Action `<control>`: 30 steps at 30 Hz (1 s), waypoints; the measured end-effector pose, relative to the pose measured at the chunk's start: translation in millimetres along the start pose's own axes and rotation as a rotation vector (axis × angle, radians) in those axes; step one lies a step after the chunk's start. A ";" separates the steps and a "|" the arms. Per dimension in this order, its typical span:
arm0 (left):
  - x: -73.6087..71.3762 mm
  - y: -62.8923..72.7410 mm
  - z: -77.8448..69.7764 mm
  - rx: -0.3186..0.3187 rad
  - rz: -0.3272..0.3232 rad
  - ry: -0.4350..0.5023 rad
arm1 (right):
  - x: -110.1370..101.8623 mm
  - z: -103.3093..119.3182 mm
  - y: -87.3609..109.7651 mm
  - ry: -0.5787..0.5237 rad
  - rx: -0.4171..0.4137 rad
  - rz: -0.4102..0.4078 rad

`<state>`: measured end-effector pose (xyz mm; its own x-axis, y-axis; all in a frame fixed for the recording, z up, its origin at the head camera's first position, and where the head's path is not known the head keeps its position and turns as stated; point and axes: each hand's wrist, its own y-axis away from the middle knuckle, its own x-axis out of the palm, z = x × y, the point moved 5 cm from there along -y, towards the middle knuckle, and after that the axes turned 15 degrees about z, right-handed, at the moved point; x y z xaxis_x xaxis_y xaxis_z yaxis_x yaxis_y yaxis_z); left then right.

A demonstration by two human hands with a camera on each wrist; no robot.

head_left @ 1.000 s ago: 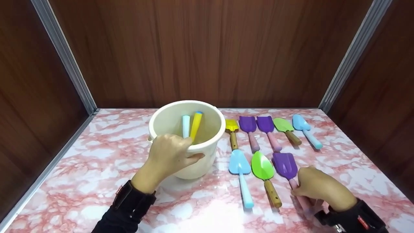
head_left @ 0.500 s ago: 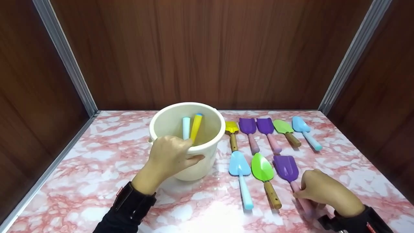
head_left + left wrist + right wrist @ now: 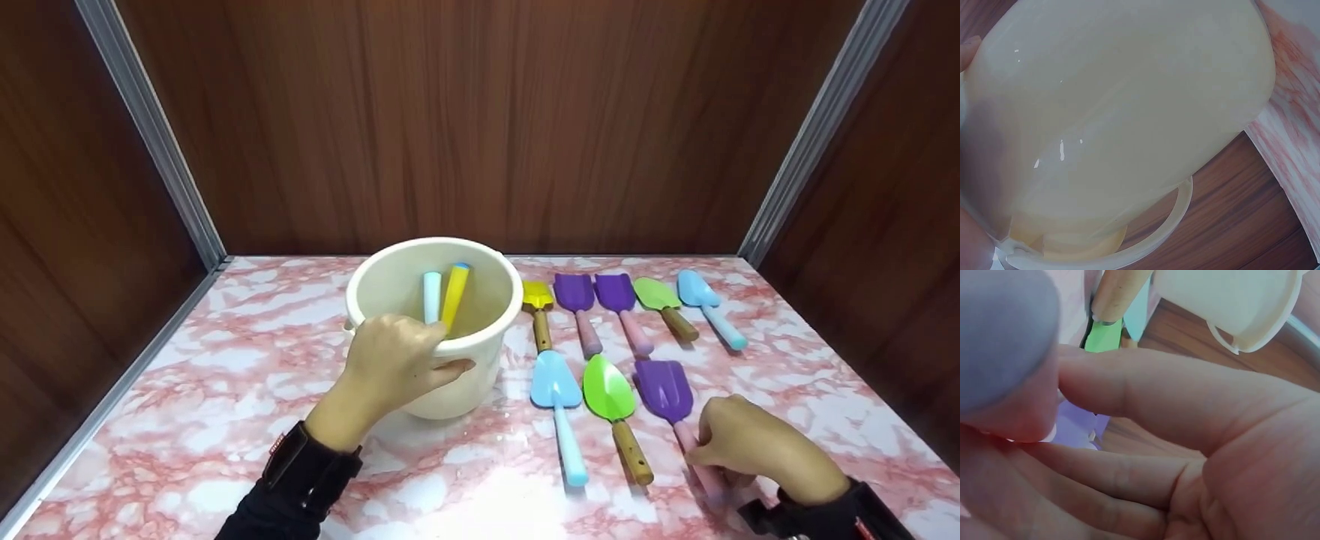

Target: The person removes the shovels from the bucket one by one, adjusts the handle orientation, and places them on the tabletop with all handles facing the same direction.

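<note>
My left hand [image 3: 394, 364] grips the near rim of a cream bucket [image 3: 450, 386], thumb outside and fingers over the edge. A light-blue handle [image 3: 432, 296] and a yellow handle [image 3: 454, 296] stand inside the bucket; their lower parts are hidden. At the right, my right hand [image 3: 757, 442] pinches the pink handle of a purple trowel [image 3: 666, 390] in the front row. The trowel's blade lies on the table. In the right wrist view, thumb and fingers lie either side of that pink handle [image 3: 1027, 410], whose end is close to the camera.
Left of the purple trowel lie a bright green trowel [image 3: 609, 386] and a light-blue trowel [image 3: 555, 379]. Behind them is a row with a yellow shovel [image 3: 537, 294], two purple trowels, a green trowel [image 3: 658, 292] and a blue trowel [image 3: 697, 287]. Wood-grain walls enclose the marbled table [image 3: 225, 420].
My right hand has shifted slightly right and nearer along the pink handle, while the whole head view dropped a little. The left hand keeps its grip on the bucket.
</note>
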<state>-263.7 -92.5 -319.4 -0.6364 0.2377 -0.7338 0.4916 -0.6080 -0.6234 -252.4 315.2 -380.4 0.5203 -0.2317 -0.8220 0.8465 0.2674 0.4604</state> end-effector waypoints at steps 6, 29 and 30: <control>-0.7 -0.4 0.4 0.000 0.002 -0.009 | -4.1 -0.4 -4.9 0.024 -0.019 -0.047; -0.9 -0.1 -0.4 0.000 0.010 -0.023 | -5.2 -2.6 -10.3 0.045 -0.016 -0.088; -1.0 -0.1 -0.5 0.001 0.012 -0.024 | -5.5 -2.6 -10.2 0.049 -0.020 -0.089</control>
<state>-262.8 -92.2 -318.8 -0.6447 0.2116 -0.7346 0.4991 -0.6113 -0.6141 -264.2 316.1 -381.4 0.4363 -0.2097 -0.8750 0.8865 0.2666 0.3781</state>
